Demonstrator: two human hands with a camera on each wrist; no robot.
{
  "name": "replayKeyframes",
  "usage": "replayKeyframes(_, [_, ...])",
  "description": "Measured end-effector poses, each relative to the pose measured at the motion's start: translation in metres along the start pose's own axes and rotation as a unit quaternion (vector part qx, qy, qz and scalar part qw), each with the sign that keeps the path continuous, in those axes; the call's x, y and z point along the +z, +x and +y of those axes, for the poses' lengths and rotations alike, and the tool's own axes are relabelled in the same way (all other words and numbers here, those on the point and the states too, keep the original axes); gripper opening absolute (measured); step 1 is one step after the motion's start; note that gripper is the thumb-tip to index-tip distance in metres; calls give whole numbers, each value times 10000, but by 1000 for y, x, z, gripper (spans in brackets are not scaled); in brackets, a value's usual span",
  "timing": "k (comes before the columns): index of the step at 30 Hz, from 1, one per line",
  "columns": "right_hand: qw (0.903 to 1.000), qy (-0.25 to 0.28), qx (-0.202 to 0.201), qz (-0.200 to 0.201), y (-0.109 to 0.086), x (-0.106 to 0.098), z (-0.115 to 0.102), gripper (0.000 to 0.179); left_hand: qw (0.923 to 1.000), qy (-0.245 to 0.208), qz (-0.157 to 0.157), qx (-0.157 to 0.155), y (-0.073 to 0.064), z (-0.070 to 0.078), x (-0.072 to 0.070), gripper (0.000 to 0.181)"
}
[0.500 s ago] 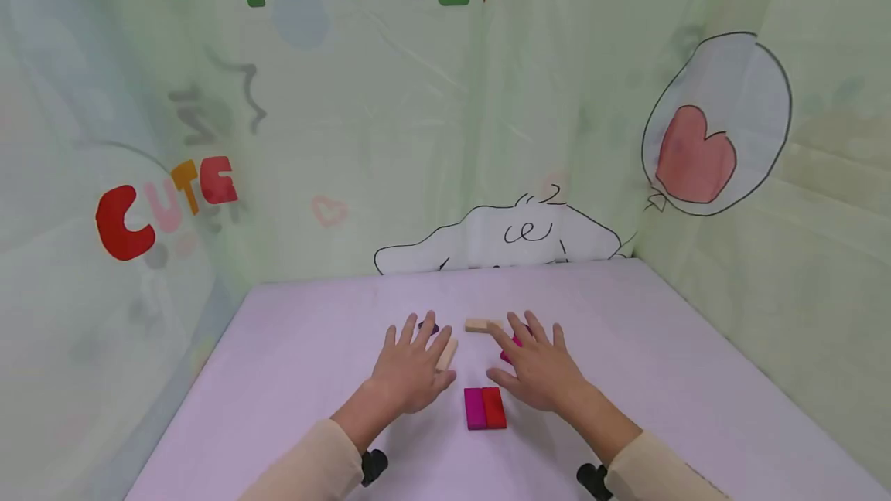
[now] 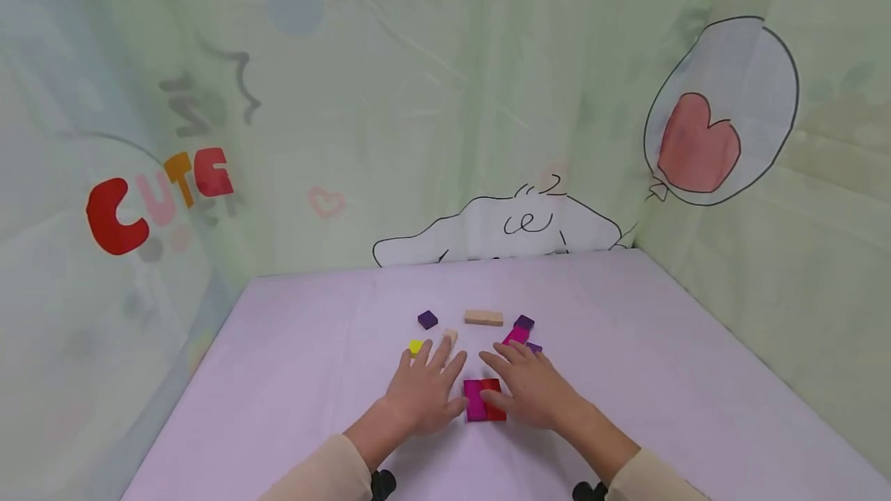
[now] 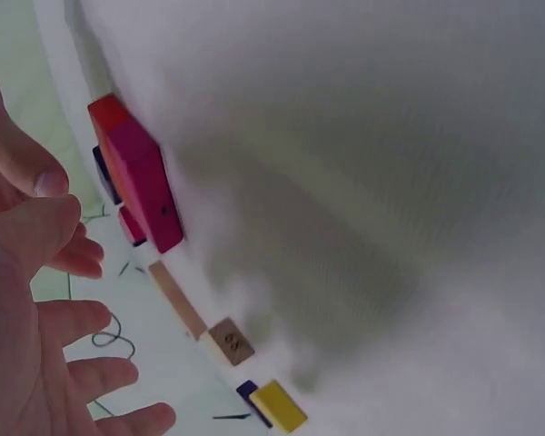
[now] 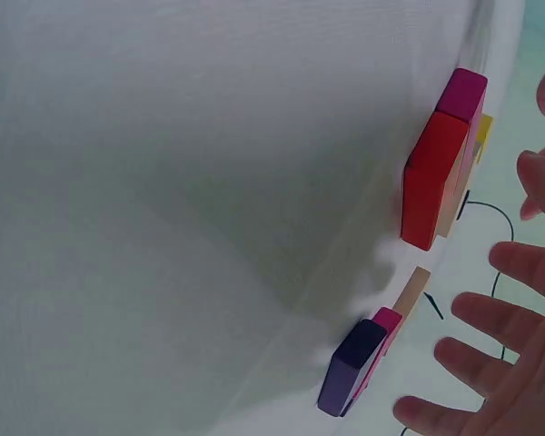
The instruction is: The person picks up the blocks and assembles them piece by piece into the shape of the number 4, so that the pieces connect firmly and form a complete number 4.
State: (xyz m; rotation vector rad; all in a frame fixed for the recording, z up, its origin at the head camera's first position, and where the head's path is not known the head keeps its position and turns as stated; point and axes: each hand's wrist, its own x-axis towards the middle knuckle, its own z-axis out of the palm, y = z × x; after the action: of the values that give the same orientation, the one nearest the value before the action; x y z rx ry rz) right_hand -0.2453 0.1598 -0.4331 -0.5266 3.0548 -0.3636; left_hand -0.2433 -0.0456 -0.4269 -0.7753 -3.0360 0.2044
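My left hand [image 2: 421, 397] hovers over the table with its fingers spread, holding nothing. My right hand [image 2: 532, 386] mirrors it on the other side, fingers likewise apart. Between the two thumbs lie a magenta block [image 2: 475, 402] and a red block [image 2: 493, 400], side by side; both thumbs overlap them in the head view. Beyond the left fingertips are a yellow block [image 2: 415, 346], a plain wooden block [image 2: 451, 335] and a dark purple block [image 2: 428, 320]. Past the right fingertips, a pink block [image 2: 517, 335] lies against purple blocks [image 2: 524, 322].
Light wooden blocks [image 2: 483, 318] lie end to end at the back of the group. The table [image 2: 313, 346] has a pale lilac cover. A printed curtain [image 2: 348, 138] stands behind it and at both sides.
Both hands have drawn nearer to me and closer together, over the magenta and red blocks. The yellow block and more of the purple ones now show. The head view has tilted slightly down.
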Motion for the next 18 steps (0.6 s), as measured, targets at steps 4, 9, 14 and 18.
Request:
replayKeyframes(4, [9993, 314, 38, -222, -2, -1, -3, 63, 9998, -97, -109, 110, -2, 8, 6, 71])
replayKeyframes(9, [9974, 577, 110, -416, -3, 0, -4, 60, 9987, -360, -307, 211, -4, 17, 8, 70])
replayKeyframes(14, [9971, 603, 79, -458, -1, 3, -1, 57, 9972, -514, -496, 220, -5, 22, 11, 68])
replayKeyframes(18, [9975, 550, 5, -441, 0, 5, 0, 53, 9974, -472, -501, 214, -4, 23, 14, 67])
